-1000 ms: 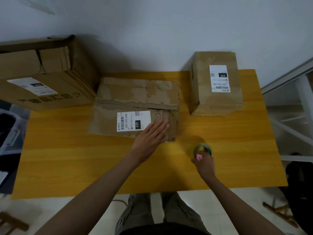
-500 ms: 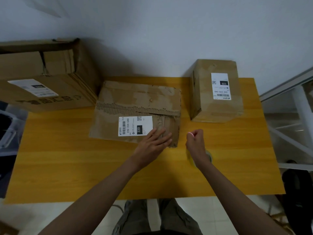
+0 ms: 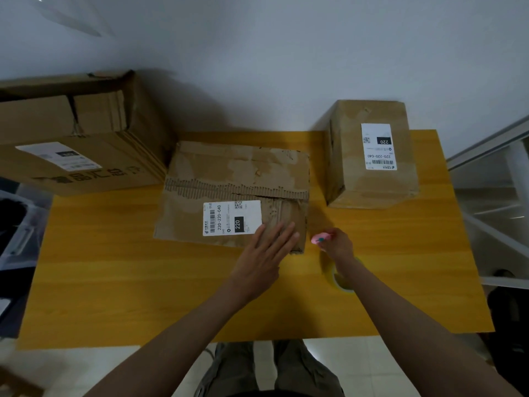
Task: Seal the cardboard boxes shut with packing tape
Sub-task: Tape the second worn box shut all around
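A flat, worn cardboard box (image 3: pixel 234 167) with a white label lies in the middle of the yellow table (image 3: pixel 128 282). My left hand (image 3: pixel 266 250) lies flat on its near right corner, fingers spread, holding nothing. Just right of that corner is my right hand (image 3: pixel 336 245), its fingers pinched on a small pink object (image 3: pixel 317 239); I cannot tell what it is. The tape roll (image 3: pixel 343 283) lies on the table under my right wrist, partly hidden. A taller labelled box (image 3: pixel 372 184) stands at the back right.
A large cardboard box (image 3: pixel 86 161) sits at the back left, overhanging the table edge. A plastic bin (image 3: pixel 17 230) stands beside the table on the left. A white metal frame (image 3: pixel 486 144) runs along the right. The wall is close behind the boxes.
My right hand has left the tape roll and moved forward and left to the flat box's near right corner, with the pink object in its fingers. My left hand stays on the box.
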Demonstrator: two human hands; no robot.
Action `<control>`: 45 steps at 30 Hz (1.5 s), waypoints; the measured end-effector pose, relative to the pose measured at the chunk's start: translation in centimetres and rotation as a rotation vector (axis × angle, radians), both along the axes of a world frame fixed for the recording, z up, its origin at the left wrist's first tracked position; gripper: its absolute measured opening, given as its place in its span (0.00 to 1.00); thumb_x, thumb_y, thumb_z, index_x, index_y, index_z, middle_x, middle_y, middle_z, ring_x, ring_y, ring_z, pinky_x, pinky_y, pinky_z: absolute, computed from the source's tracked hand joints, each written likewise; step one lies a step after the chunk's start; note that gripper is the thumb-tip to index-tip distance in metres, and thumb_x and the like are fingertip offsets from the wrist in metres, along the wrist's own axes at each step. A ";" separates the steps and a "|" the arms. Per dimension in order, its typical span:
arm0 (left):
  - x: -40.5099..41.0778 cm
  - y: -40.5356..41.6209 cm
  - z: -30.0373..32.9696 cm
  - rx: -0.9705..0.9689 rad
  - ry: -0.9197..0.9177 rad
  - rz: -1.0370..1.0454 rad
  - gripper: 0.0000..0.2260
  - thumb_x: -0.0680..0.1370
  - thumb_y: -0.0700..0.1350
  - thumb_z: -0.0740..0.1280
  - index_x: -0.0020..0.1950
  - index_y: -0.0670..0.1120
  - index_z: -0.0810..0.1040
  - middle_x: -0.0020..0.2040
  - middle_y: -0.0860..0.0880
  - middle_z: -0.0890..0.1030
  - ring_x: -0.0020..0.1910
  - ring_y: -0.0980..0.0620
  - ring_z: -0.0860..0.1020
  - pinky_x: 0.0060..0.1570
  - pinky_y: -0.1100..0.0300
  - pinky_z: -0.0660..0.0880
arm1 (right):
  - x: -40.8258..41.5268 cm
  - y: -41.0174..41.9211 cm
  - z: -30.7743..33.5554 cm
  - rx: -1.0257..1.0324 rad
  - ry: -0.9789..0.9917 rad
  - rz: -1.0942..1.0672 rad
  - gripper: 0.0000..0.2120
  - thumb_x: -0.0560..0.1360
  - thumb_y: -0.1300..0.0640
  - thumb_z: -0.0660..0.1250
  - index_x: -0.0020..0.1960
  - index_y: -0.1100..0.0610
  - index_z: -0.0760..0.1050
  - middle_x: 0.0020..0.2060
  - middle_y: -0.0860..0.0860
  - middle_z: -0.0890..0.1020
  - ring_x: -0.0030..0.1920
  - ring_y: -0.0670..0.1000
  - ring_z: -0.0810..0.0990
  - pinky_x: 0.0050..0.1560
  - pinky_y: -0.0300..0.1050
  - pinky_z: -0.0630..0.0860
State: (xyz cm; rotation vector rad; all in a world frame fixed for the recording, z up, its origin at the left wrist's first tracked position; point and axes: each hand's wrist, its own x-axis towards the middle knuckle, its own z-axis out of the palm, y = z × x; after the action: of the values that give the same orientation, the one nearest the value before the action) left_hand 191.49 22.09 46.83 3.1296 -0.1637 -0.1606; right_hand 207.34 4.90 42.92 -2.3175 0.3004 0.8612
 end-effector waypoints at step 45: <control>5.0 -2.2 10.3 -1.173 -0.061 0.394 0.16 0.85 0.48 0.62 0.71 0.46 0.77 0.64 0.49 0.80 0.57 0.59 0.77 0.54 0.73 0.71 | -8.2 -4.9 10.6 0.421 -0.755 0.411 0.06 0.76 0.58 0.69 0.49 0.61 0.76 0.42 0.52 0.77 0.44 0.47 0.74 0.44 0.31 0.69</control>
State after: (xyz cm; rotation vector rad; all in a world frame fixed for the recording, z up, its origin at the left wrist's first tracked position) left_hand 196.44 19.89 57.12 1.9398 0.2683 0.0370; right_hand 199.09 -0.05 53.49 -2.1350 -0.6342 0.1415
